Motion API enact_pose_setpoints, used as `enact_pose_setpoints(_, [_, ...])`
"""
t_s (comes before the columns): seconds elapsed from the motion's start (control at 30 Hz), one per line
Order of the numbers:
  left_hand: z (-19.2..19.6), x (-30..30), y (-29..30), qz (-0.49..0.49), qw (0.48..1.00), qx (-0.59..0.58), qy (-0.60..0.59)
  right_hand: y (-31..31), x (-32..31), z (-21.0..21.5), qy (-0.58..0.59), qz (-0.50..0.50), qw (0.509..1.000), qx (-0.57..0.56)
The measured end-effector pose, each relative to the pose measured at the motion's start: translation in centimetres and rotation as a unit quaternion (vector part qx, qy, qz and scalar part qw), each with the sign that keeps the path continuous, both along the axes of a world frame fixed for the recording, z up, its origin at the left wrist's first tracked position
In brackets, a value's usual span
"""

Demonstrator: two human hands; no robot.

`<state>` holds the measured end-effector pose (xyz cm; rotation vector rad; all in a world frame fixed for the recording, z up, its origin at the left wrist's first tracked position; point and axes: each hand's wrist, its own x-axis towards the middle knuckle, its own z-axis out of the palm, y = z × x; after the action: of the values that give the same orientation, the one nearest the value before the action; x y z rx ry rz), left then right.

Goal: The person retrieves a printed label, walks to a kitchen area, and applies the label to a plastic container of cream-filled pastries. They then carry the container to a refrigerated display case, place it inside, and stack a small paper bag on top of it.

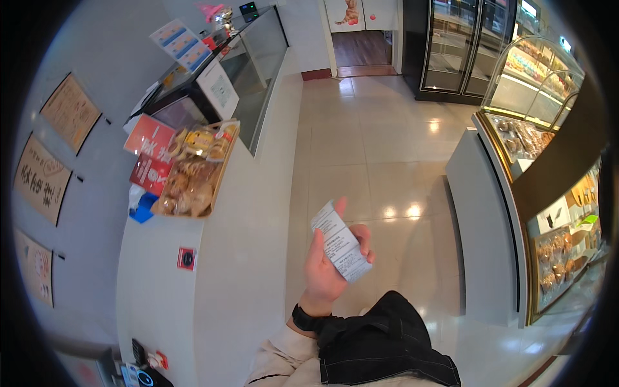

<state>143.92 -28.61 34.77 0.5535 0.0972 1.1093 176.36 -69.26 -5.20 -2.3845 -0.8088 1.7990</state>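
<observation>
Beside the white counter (pixel 258 193) — red signs (pixel 151 155) far left — the left hand (pixel 325 267) gripped a white paper receipt (pixel 340 244), fingers curled round it.

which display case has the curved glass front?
The lit pastry case at far right, gold-trimmed with arched glass. The counter case and the black fridges have flat panes.

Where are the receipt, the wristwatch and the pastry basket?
receipt (pixel 340 242): head view, middle of the paper strip.
wristwatch (pixel 303 318): head view, black band at the wrist.
pastry basket (pixel 227 157): head view, right wooden rim.
</observation>
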Motion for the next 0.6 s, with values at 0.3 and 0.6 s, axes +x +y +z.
enact_pose_setpoints(0.3, [0.2,6.7,25.8,-0.008,0.996,0.092,0.019,31.9,11.4,-4.9,-0.013,0.068,0.997,-0.017])
enact_pose_setpoints(0.6, [3.1,7.6,47.6,0.112,0.978,0.062,0.163,92.6,21.9,2.7,-0.267,0.226,0.861,0.371])
